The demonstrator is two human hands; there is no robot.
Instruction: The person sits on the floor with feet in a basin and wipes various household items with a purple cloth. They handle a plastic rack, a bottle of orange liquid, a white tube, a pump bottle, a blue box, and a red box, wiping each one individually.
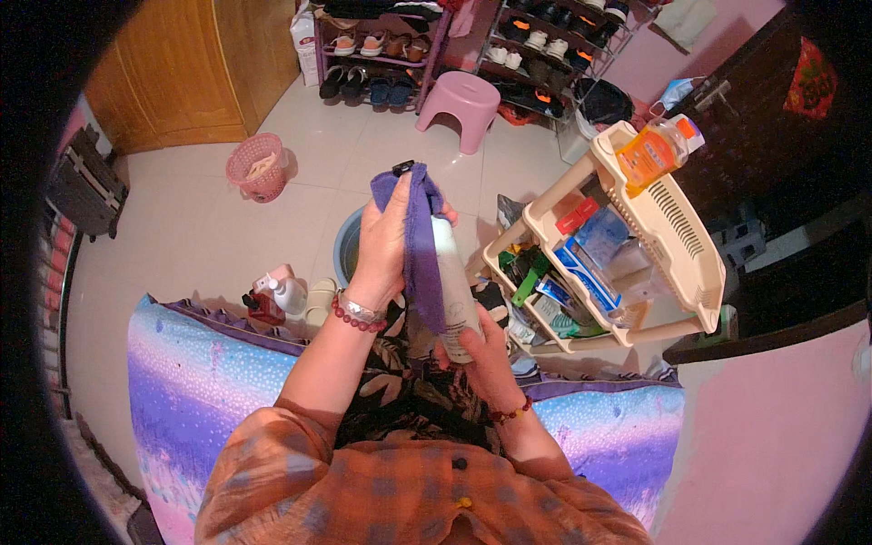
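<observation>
A tall pale bottle [455, 293] with a dark top [403, 167] is held tilted in front of me. My left hand [385, 245] grips a purple cloth [424, 266] around the bottle's upper part, and the cloth's loose end hangs along its side. Around the bottle's lower end my right hand [482, 351] is closed. Partly hidden behind my left hand, a blue-grey basin [347, 245] stands on the floor.
At right stands a beige plastic rack [688, 238] with an orange liquid bottle [650, 160] on top. A pink stool [464, 102], shoe racks [381, 58] and a pink basket [257, 170] lie beyond. Pump bottles [287, 294] and pale slippers [320, 300] are at left.
</observation>
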